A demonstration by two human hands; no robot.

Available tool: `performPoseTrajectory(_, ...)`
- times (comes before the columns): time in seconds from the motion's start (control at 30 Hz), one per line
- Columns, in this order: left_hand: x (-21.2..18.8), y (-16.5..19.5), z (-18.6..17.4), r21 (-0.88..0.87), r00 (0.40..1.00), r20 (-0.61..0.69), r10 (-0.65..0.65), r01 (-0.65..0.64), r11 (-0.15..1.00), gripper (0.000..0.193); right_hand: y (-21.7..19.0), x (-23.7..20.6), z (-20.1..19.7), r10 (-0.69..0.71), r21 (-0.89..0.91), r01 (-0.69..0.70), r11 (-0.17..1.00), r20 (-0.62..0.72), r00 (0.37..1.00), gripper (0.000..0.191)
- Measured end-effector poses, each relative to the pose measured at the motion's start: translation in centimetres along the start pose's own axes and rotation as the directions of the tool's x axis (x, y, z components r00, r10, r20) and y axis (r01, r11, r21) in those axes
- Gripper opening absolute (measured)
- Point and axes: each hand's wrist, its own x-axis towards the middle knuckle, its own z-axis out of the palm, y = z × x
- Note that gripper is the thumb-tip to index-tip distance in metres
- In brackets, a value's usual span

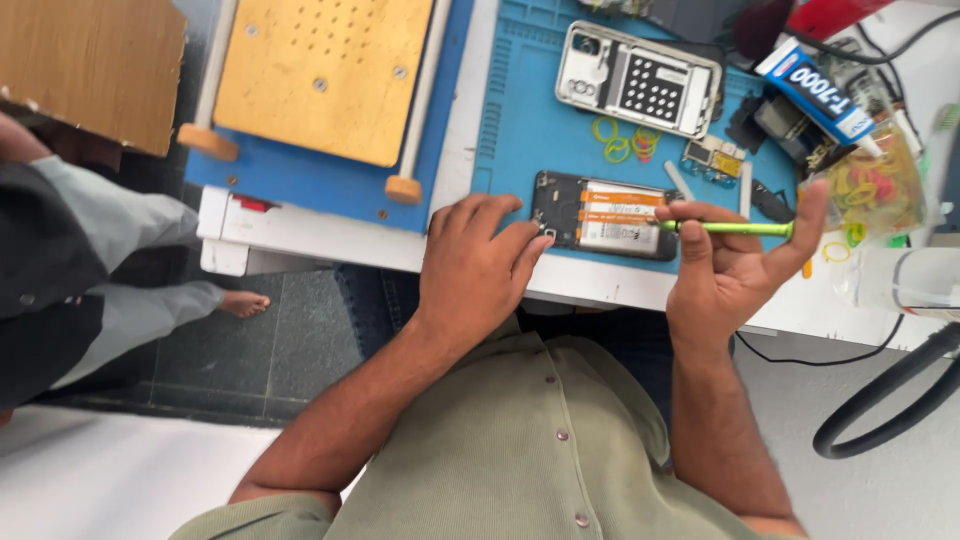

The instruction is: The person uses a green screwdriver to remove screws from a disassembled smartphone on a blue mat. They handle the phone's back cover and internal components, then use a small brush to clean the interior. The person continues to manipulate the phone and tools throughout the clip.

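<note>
The left hand (478, 262) covers the phone's (607, 216) nine-o'clock corner. The bag (880, 185) at three o'clock is blurred. At nine o'clock, another person (90, 260) is cut off by the edge.

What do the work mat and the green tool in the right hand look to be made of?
The blue work mat looks like matte silicone or rubber, judging by its moulded ridges and compartments. The green tool, pinched in the right hand, has a glossy shaft, painted metal or plastic; the picture leaves that open.

Blue-white glue tube (815, 92) at mat's upper right | clear bag of coloured rubber bands (872, 185) beside it | orange-white battery label (620, 220) in opened phone
</note>
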Motion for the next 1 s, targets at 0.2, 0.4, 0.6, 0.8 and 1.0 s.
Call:
performPoseTrajectory(0.2, 6.6, 0.0, 3.7, -0.092, 0.990, -0.077, 0.121, -0.128, 0.988, 0.007, 3.0, -2.5, -2.6, -0.015, -0.012, 0.014, 1.000, -0.043, 0.999, 0.083)
performPoseTrajectory(0.4, 15.4, -0.2, 9.7, 0.164, 0.967, 0.053, 0.248, -0.253, 0.953, 0.014, 3.2, -2.8, -3.2, -0.049, -0.112, 0.048, 0.993, -0.005, 0.999, 0.081)
performPoseTrajectory(0.6, 16.0, -0.2, 12.4, 0.292, 0.958, 0.104, 0.269, -0.288, 0.912, 0.015, 3.2, -2.5, -3.6, -0.057, -0.123, 0.056, 0.991, 0.000, 0.998, 0.079)
performPoseTrajectory(0.8, 16.0, 0.2, 13.0, 0.318, 0.939, 0.137, 0.316, -0.344, 0.884, 0.008, 3.4, -2.5, -3.7, -0.052, -0.112, 0.053, 0.992, 0.012, 0.999, 0.079)
performPoseTrajectory(1.0, 16.6, 0.6, 13.3, 0.380, 0.922, 0.166, 0.349, -0.386, 0.841, 0.012, 3.4, -2.6, -3.7, -0.062, -0.128, 0.064, 0.990, 0.026, 0.998, 0.078)
